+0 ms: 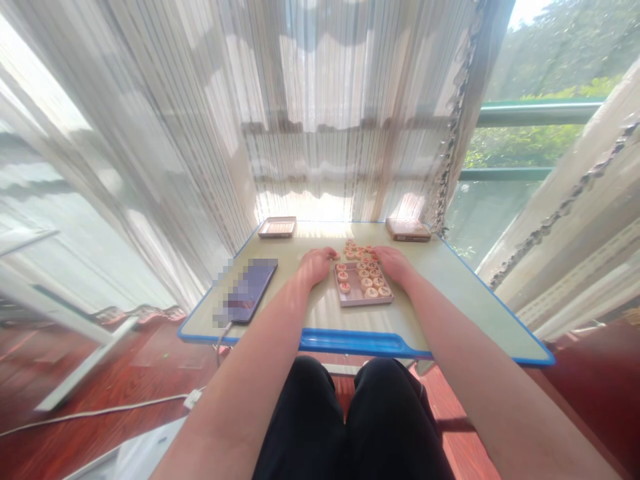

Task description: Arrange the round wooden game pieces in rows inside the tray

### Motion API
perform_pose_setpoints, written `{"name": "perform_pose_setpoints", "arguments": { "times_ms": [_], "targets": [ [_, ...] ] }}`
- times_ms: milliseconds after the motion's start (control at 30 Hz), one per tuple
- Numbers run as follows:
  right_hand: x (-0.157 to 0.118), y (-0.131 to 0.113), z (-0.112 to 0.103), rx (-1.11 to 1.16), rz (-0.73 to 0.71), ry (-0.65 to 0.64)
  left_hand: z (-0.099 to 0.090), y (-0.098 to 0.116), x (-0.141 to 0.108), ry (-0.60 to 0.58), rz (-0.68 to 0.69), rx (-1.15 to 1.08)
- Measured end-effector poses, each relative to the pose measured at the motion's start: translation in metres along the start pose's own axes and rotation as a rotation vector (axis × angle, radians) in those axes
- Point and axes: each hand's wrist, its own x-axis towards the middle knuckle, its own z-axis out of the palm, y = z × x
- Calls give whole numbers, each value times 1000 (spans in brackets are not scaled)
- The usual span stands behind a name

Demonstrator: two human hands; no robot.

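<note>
A shallow open box (367, 302) stands on the pale table. Round wooden pieces with red characters lie in it: a column along its left side and several pieces (371, 292) on its right, with a bare strip between. Behind the box is a loose cluster of more pieces (350, 251). My left hand (317, 262) is at the box's back left, its fingertips closed at a single piece (337, 256). At the back right corner, my right hand (393, 261) has its fingertips by the pieces at the cluster's right end; its grip is too small to make out.
A dark tablet (253, 288) with a white cable lies at the table's left. An open tray (277, 227) sits at the back left, and a closed box (408, 229) at the back right. A blue trough (353, 341) runs along the front edge.
</note>
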Motion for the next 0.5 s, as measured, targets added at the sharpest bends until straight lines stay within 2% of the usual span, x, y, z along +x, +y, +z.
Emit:
{"name": "perform_pose_setpoints", "arguments": {
  "times_ms": [267,500],
  "targets": [
    [-5,-6,-2,-49,-47,-9,-4,6,-5,6,-40,-29],
    [-12,-15,-5,-97,-15,-42,-4,7,-3,-15,-44,-45]
  ]
}}
